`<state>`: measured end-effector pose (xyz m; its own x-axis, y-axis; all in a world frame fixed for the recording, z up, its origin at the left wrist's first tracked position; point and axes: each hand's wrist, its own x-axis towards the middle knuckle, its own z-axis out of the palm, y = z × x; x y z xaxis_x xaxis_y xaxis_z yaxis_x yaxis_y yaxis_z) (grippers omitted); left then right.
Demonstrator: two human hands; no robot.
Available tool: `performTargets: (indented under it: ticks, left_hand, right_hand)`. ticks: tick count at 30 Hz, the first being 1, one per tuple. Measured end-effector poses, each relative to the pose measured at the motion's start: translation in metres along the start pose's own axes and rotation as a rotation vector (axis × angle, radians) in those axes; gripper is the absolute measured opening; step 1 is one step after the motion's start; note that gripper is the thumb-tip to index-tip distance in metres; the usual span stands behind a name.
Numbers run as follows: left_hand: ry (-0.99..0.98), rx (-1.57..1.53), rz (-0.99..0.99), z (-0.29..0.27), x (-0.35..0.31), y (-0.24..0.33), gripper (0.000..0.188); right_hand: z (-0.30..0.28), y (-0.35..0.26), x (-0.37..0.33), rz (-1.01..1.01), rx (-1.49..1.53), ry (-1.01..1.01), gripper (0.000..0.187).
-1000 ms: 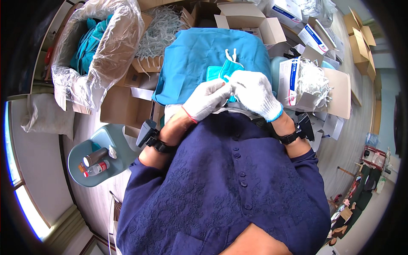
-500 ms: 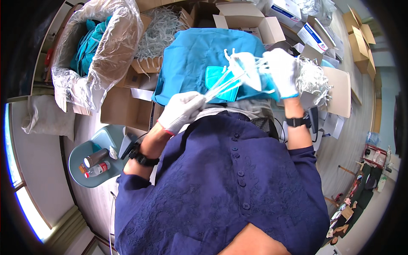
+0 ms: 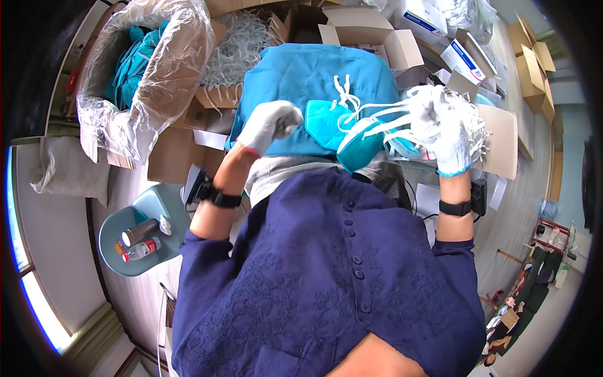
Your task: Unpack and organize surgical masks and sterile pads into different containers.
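Note:
My left hand (image 3: pixel 271 127), in a white knit glove with a red cuff edge, is curled closed above the left part of a blue cloth (image 3: pixel 270 75), and nothing shows in its fingers. My right hand (image 3: pixel 443 129), gloved in white with a blue cuff edge, grips a bunch of white straps (image 3: pixel 392 112). These straps run left to teal face masks. One mask (image 3: pixel 322 125) lies on the cloth. Another mask (image 3: pixel 361 147) overlaps it at the cloth's near edge. A paler mask (image 3: pixel 402 148) sits partly hidden beside my right hand.
Left stands a plastic-lined box (image 3: pixel 169 75) holding teal masks (image 3: pixel 135 66). Beside it, a carton holds pale straps (image 3: pixel 235 44). An open carton (image 3: pixel 361 31) is at the back. More white straps (image 3: pixel 471 122) lie by my right hand. A blue-grey stool (image 3: pixel 125 217) carries bottles.
My left hand has let go of the straps and moved up and slightly left. My right hand has moved right and down, drawing straps along; the teal masks now lie spread in front of me.

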<state>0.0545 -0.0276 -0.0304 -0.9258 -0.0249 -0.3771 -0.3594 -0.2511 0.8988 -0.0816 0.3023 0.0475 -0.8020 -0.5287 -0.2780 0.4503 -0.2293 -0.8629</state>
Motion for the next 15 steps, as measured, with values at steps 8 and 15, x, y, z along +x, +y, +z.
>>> performTargets:
  ticks: [8, 15]
  left_hand:
    - [-0.218, 1.310, 0.185, 0.030, 0.092, 0.004, 0.042]
    - [-0.151, 0.231, 0.015, 0.026, 0.046, 0.020, 0.021]
  right_hand:
    - [-0.016, -0.011, -0.019, -0.057, 0.285, 0.083, 0.046]
    - [-0.036, 0.022, -0.017, -0.122, 0.129, 0.025, 0.034]
